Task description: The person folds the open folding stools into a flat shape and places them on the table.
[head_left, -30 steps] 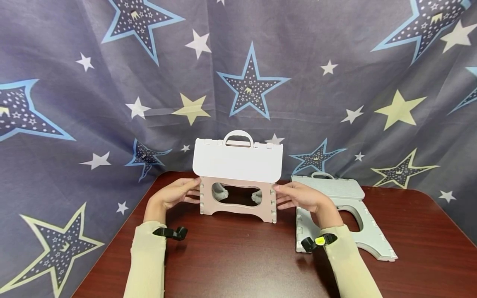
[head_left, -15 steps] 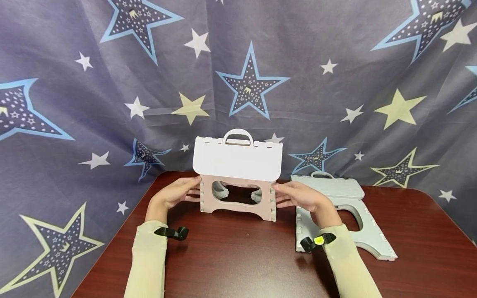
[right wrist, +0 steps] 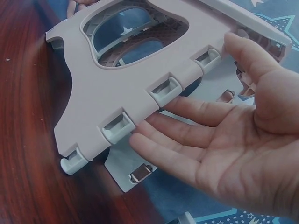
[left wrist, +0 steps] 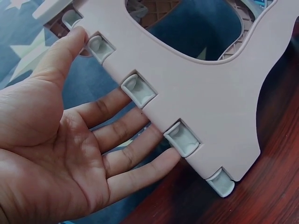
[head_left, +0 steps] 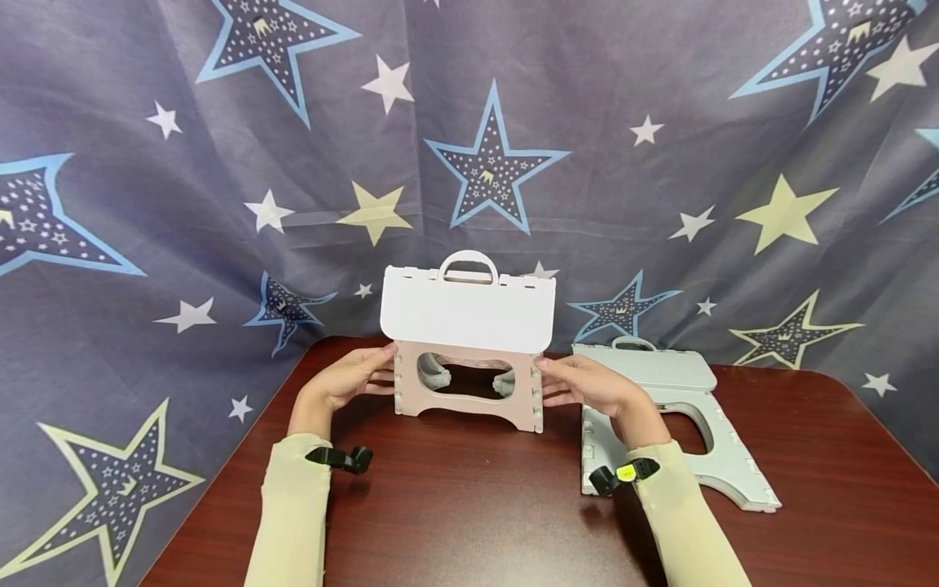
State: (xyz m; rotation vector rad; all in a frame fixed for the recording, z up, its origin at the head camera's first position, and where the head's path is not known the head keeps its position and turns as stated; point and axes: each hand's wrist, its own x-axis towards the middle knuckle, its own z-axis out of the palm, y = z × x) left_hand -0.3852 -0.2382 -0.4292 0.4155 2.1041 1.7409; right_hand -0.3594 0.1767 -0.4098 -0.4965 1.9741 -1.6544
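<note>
A folding step stool (head_left: pixel 467 310) with a white top, a pale pink front panel and a carry handle stands opened out at the middle of the table. My left hand (head_left: pixel 348 381) holds its left side, the thumb on the front edge and the other fingers behind the hinged side, as the left wrist view shows. On the opposite side my right hand (head_left: pixel 587 383) grips it likewise, thumb at the upper corner. Grey-white hinge knuckles (left wrist: pixel 182 138) run down the panel's edge. Through the oval cutout, part of the folding side panels (head_left: pixel 433 373) shows.
A second, pale green folding stool (head_left: pixel 641 371) lies folded flat on the right, partly behind my right forearm. Under both stools is a dark red-brown wooden table (head_left: pixel 455 505). A grey-blue curtain with stars (head_left: pixel 623 204) hangs right behind the table.
The pink and white stool, with both hands on it, has shifted slightly up and away in the head view. The green stool has stayed in place.
</note>
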